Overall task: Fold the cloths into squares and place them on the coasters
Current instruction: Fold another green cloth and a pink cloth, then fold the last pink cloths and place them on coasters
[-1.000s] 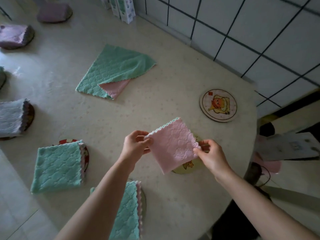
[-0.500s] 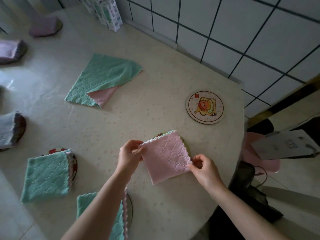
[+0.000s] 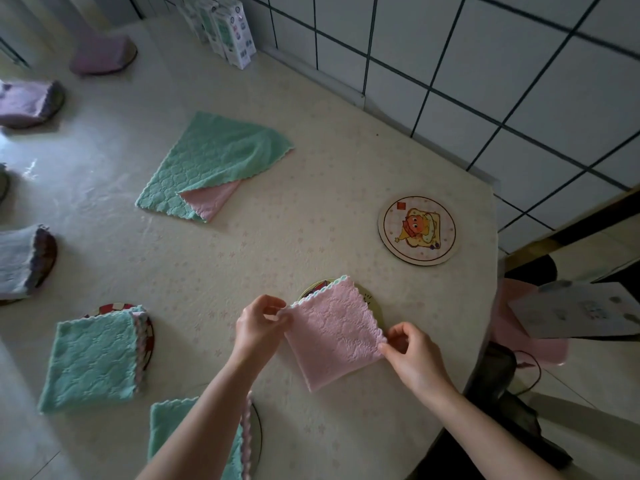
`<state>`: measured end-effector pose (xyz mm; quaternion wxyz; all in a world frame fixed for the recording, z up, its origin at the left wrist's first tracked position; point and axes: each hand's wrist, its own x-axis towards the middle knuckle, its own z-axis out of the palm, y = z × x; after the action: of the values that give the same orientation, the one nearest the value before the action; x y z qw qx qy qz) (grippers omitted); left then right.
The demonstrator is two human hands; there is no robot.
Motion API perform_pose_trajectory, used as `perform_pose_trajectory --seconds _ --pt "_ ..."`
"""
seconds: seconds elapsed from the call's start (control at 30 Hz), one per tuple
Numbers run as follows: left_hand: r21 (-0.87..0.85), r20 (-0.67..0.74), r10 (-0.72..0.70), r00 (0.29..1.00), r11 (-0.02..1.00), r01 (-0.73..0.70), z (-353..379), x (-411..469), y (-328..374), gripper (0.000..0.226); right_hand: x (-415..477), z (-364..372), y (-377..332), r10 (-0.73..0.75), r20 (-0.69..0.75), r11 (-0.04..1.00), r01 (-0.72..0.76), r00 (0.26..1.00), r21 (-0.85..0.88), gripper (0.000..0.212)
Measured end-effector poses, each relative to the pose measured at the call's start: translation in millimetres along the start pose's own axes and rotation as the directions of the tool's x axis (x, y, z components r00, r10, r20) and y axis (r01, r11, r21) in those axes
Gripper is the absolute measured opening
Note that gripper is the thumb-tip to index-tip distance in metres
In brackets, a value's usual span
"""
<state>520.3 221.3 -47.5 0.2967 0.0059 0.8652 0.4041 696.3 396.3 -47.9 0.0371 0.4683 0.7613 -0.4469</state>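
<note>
Head cam, looking down at the pale table (image 3: 311,188). The folded pink cloth (image 3: 334,332) is a neat square turned like a diamond, sitting over a round coaster (image 3: 313,288) near the table's front edge, so only bits of the coaster's rim peek out at the top. The left hand (image 3: 258,325) pinches the cloth's left corner between thumb and fingers, and the right hand (image 3: 412,358) pinches the right corner the same way, other fingers loosely curled. Can't tell if the cloth is fully down flat or a hair above the coaster. Further back to the right is a bare coaster (image 3: 417,230) with a cartoon print, well apart from the pink one. An unfolded green cloth (image 3: 211,164) lies mid-table with one pink corner flipped up. On the left a folded green cloth (image 3: 91,358) covers most of a red-patterned coaster (image 3: 116,308), and another folded green one (image 3: 166,431) sits partly under the left forearm.
</note>
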Motion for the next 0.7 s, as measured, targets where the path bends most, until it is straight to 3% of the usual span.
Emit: perform_pose_trajectory --seconds 0.3,0.7 --pt "0.224 -0.040 0.084 0.996 0.972 -0.073 -8 9 -2 0.012 10 -6 -6 -0.014 0.037 0.998 0.016 0.999 -0.063 0.015" --pt "0.302 -0.141 0.194 0.971 0.942 -0.145 -59 75 35 0.016 109 -19 -123 -0.296 0.145 0.929 0.320 0.944 -0.186 0.010"
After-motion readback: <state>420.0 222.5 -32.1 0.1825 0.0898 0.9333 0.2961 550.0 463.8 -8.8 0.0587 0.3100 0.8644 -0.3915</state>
